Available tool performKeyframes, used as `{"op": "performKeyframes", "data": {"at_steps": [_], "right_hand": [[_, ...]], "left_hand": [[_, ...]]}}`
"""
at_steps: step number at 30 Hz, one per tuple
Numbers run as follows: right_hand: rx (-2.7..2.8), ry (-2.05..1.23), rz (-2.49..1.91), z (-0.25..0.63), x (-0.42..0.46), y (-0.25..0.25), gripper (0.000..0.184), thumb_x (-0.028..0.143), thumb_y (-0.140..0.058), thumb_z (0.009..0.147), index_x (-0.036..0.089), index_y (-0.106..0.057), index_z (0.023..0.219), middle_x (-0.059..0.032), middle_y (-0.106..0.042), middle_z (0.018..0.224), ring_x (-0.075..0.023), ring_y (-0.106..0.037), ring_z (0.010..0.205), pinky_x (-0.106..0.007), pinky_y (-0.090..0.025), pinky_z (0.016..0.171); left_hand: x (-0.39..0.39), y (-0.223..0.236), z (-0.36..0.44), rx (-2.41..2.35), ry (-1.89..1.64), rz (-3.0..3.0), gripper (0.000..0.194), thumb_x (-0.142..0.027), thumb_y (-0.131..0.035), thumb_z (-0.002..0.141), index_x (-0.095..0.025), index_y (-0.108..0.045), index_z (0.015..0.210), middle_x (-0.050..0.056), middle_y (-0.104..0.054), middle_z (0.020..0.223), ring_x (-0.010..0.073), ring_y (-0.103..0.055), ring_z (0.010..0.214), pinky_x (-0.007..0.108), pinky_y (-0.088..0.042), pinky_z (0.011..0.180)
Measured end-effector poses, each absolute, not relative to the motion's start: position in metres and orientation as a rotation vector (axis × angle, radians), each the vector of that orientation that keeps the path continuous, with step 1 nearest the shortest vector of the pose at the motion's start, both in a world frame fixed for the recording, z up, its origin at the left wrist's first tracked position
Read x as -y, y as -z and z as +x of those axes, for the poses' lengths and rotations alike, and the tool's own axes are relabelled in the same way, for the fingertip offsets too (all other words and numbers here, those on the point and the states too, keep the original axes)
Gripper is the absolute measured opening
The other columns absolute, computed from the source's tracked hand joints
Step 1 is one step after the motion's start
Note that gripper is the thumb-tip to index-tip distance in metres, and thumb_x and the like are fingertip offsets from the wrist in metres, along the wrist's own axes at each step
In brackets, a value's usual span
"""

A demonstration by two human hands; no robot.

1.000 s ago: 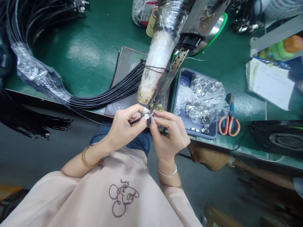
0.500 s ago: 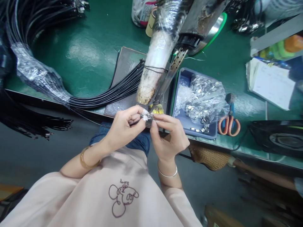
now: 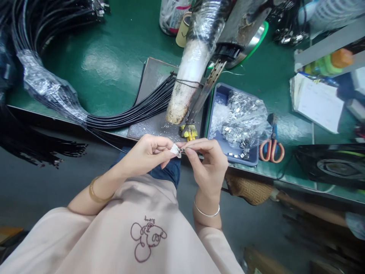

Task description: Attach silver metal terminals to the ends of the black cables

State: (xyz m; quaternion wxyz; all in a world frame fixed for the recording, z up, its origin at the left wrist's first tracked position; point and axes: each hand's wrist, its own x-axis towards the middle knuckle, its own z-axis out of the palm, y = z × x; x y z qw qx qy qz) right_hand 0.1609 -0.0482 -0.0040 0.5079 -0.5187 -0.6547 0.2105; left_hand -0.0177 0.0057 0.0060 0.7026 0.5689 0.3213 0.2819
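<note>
At the bench's front edge, just below the soldering iron [image 3: 203, 91], my two hands meet. The thumb and fingers of my left hand [image 3: 152, 152] are pinched together, with something white around the thumb tip. Between both sets of fingertips sits a small metal connector [image 3: 183, 150], mostly hidden. My right hand [image 3: 209, 158] pinches its other side between thumb and forefinger. Whether a cable runs into the connector inside my left hand cannot be made out. A yellow piece [image 3: 190, 132] lies under the iron's tip, just beyond my fingers.
A bundle of black cables [image 3: 128, 116] runs over a grey plate [image 3: 155, 68]. A plastic-wrapped tube [image 3: 185, 83] hangs beside the iron. To the right are a blue tray [image 3: 253, 161] with bagged metal connectors [image 3: 245, 114], scissors [image 3: 272, 146] and papers [image 3: 322, 102]. Another person's arm [image 3: 310, 207] shows at right.
Both hands have drawn slightly down from the iron's tip, towards my body. The fingers of my right hand have curled in more, and more of the yellow piece shows.
</note>
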Motion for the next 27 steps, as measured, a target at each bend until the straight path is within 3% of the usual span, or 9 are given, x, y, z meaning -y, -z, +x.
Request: {"op": "performKeyframes", "data": {"at_steps": [3,6,9,13,18,20,24,25,27], "right_hand": [[1.539,-0.256,-1.283,0.16,0.051,0.004,0.012,0.014,-0.065,0.097,0.026,-0.066,0.098,0.0037,-0.074,0.081,-0.0136,-0.074,0.066,-0.025,-0.06,0.058],[1.36,0.218,-1.12,0.163,0.053,-0.001,0.006,0.023,-0.067,0.098,0.028,-0.071,0.1,0.0088,-0.054,0.058,-0.0087,-0.045,0.035,-0.025,-0.035,0.035],[1.247,0.48,-1.151,0.18,0.058,-0.011,0.015,0.036,-0.066,0.1,0.027,-0.075,0.091,0.0077,-0.041,0.051,-0.0081,-0.031,0.034,-0.029,-0.022,0.036],[1.548,0.105,-1.801,0.223,0.059,-0.018,0.025,0.036,-0.07,0.095,0.022,-0.071,0.074,0.003,-0.058,0.056,-0.0109,-0.047,0.046,-0.028,-0.034,0.047],[1.771,-0.353,-1.93,0.26,0.037,-0.012,0.034,0.052,-0.07,0.088,0.021,-0.071,0.073,-0.0018,-0.072,0.069,-0.0136,-0.055,0.053,-0.028,-0.04,0.053],[1.816,-0.441,-1.938,0.26,0.03,-0.014,0.032,0.049,-0.071,0.085,0.021,-0.069,0.071,-0.0003,-0.069,0.066,-0.0113,-0.049,0.048,-0.028,-0.036,0.05],[1.657,-0.285,-1.924,0.241,0.036,-0.023,0.019,0.035,-0.071,0.085,0.022,-0.065,0.072,0.0088,-0.046,0.047,-0.0078,-0.03,0.039,-0.026,-0.025,0.044],[1.568,-0.211,-1.884,0.233,0.04,-0.025,0.015,0.032,-0.071,0.084,0.022,-0.066,0.074,0.0094,-0.045,0.046,-0.0075,-0.028,0.038,-0.026,-0.023,0.043],[1.403,-0.128,-1.73,0.217,0.048,-0.027,0.01,0.028,-0.073,0.083,0.022,-0.068,0.077,0.0046,-0.063,0.06,-0.0069,-0.033,0.04,-0.025,-0.024,0.041]], "left_hand": [[-0.007,-0.008,-0.021,-0.705,-0.628,1.176,0.023,-0.032,-0.073,0.088,-0.015,-0.069,0.074,-0.003,-0.058,0.052,0.0086,-0.047,0.048,0.02,-0.041,0.05],[-0.007,-0.005,-0.024,-0.64,-0.596,1.124,0.017,-0.03,-0.076,0.086,-0.015,-0.075,0.081,-0.001,-0.061,0.055,0.0097,-0.051,0.05,0.021,-0.044,0.051],[-0.007,-0.003,-0.029,-0.522,-0.482,1.135,0.013,-0.026,-0.078,0.082,-0.014,-0.079,0.077,0.0,-0.062,0.054,0.0099,-0.049,0.049,0.021,-0.041,0.048],[-0.005,-0.006,-0.033,-0.405,-0.389,1.228,0.009,-0.02,-0.077,0.08,-0.013,-0.081,0.076,0.0,-0.059,0.055,0.0091,-0.042,0.049,0.023,-0.034,0.046],[0.0,-0.015,-0.026,-0.469,-0.465,1.35,0.01,-0.012,-0.073,0.079,-0.013,-0.078,0.07,-0.005,-0.046,0.051,0.0058,-0.026,0.049,0.023,-0.019,0.044],[0.0,-0.014,-0.021,-0.534,-0.546,1.298,0.01,-0.016,-0.074,0.079,-0.013,-0.077,0.07,-0.003,-0.054,0.054,0.0061,-0.032,0.049,0.021,-0.023,0.045],[-0.001,-0.006,-0.011,-0.682,-0.75,1.173,0.011,-0.023,-0.074,0.077,-0.013,-0.076,0.076,0.002,-0.066,0.065,0.0095,-0.049,0.057,0.021,-0.042,0.054],[-0.001,-0.004,-0.009,-0.714,-0.796,1.172,0.01,-0.024,-0.073,0.076,-0.014,-0.075,0.076,0.001,-0.065,0.065,0.0096,-0.05,0.058,0.021,-0.043,0.056],[0.001,0.0,-0.006,-0.786,-0.882,1.201,0.009,-0.022,-0.069,0.074,-0.014,-0.072,0.073,-0.001,-0.06,0.062,0.0086,-0.048,0.057,0.02,-0.042,0.056]]}}
